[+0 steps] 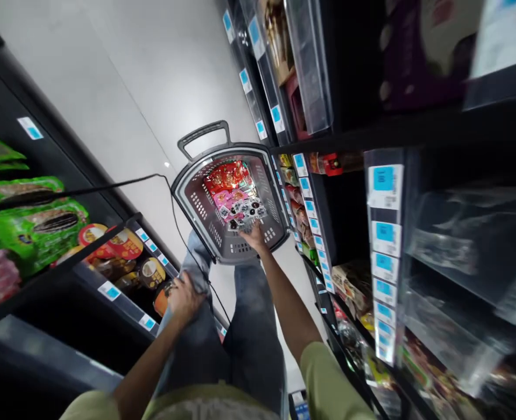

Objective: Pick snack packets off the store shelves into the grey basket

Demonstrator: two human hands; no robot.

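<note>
Store shelves (323,233) flank a gray basket (236,249) on the floor, a black cable crossing left of it. Inside lie red, pink and silver-black packets (247,211); the right hand (254,238) reaches in, grip unclear. Left of the basket, the left hand (187,298) rests loosely on a knee.

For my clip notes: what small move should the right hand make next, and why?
Perhaps lift the right hand clear of the basket: its fingers are at the black-and-white packets, which lie inside beside the pink packets.
</note>
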